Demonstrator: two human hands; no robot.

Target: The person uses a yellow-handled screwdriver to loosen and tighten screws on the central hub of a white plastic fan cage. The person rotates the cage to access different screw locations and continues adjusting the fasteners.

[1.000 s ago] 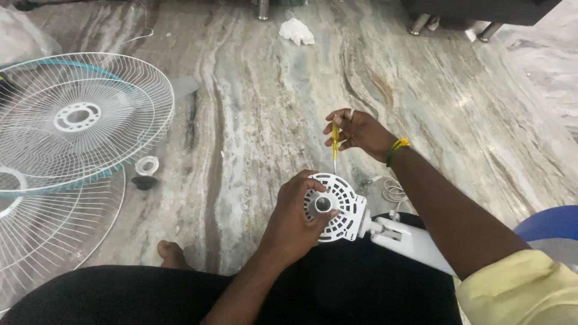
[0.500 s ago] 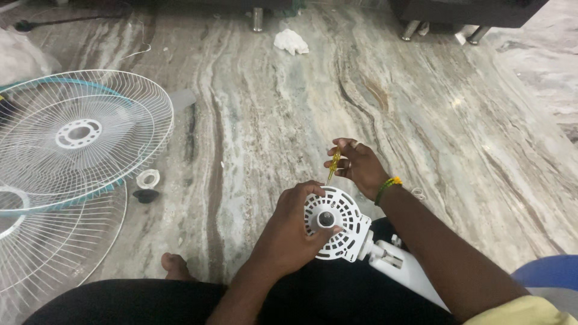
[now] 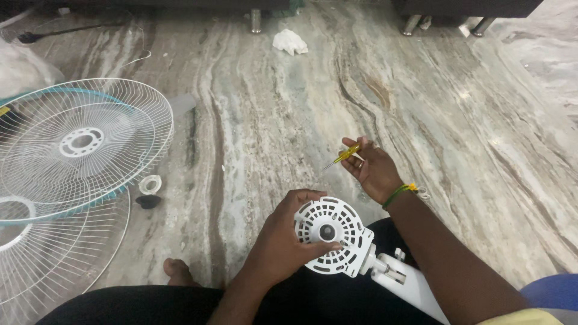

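Head view looks down on a person seated on a marbled floor (image 3: pixel 271 120). Their left hand (image 3: pixel 283 241) is clamped around the rim of a white round fan motor housing (image 3: pixel 331 238) resting in the lap, thumb over the top edge and fingertips on its slotted face; the housing's white neck (image 3: pixel 394 277) runs off to the right of that hand. Their right hand (image 3: pixel 373 168), lifted just above and to the right of the left hand and clear of the housing, is closed on a small yellow-handled screwdriver (image 3: pixel 344 156), its thin tip pointing left and slightly down, away from the palm. A green and yellow thread band (image 3: pixel 400 191) circles that wrist. Well to the left of the left hand lie two white wire fan guards (image 3: pixel 84 144), overlapping, with a small white ring nut (image 3: pixel 149 183) and a dark cap (image 3: pixel 147 201) just beside them. Far beyond the right hand lies a crumpled white cloth (image 3: pixel 290 41)
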